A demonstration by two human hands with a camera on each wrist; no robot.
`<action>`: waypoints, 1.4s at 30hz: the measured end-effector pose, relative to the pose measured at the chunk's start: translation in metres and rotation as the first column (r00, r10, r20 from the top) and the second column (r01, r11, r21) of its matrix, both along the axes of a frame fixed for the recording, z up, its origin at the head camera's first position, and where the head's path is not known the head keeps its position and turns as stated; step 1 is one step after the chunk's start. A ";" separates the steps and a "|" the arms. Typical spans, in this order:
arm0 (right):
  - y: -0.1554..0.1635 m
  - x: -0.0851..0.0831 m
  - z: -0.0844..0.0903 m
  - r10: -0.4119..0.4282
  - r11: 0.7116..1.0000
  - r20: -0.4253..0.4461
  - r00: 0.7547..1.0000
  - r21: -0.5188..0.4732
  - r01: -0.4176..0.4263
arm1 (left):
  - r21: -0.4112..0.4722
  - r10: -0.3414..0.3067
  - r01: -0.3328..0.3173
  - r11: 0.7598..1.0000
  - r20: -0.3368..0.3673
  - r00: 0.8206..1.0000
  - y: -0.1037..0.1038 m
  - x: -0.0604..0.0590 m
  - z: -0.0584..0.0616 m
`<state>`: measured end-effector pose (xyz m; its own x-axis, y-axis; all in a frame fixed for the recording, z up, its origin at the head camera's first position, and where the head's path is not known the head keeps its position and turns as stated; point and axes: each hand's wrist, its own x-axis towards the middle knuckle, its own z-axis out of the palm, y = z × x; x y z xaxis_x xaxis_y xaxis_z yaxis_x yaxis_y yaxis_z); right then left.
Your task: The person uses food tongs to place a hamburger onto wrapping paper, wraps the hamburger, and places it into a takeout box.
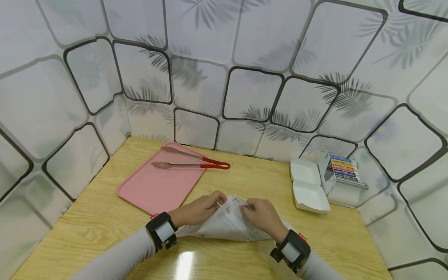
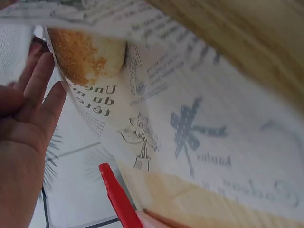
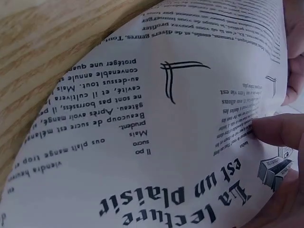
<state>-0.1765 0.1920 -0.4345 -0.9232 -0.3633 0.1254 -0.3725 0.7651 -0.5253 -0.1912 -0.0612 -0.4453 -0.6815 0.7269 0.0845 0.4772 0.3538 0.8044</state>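
A sheet of printed wrapping paper [image 1: 227, 223] is folded up over the table in front of me. Inside its fold, the left wrist view shows a browned piece of bread [image 2: 90, 57], which the paper hides in the head view. My right hand [image 1: 262, 217] pinches the paper's upper edge between thumb [image 3: 275, 129] and fingers. On the other side, my left hand [image 1: 203, 210] is at the paper's left edge, its fingers [image 2: 40, 78] fairly straight with the tips against the sheet beside the bread.
Red-handled tongs [image 1: 189, 165] lie across a pink tray [image 1: 154, 190] at the back left. To the right, an opened white food box [image 1: 309, 196] stands beside a white holder [image 1: 344, 194] with colourful packets [image 1: 343, 167]. Patterned walls [image 1: 196, 128] border the wooden table [image 1: 245, 175].
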 end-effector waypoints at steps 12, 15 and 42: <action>-0.005 -0.011 -0.014 -0.116 0.992 0.080 0.990 0.061 0.112 | -0.190 -0.019 -0.007 0.982 -0.140 0.990 0.004 0.011 0.001; -0.006 -0.011 -0.016 -0.112 0.993 0.097 0.989 0.046 0.108 | -0.256 -0.036 -0.020 0.966 -0.214 0.976 0.003 0.015 0.000; -0.003 -0.006 -0.032 0.378 0.905 0.014 0.926 0.206 -0.373 | -0.554 -0.194 -0.115 0.824 -0.467 0.863 -0.002 0.031 -0.007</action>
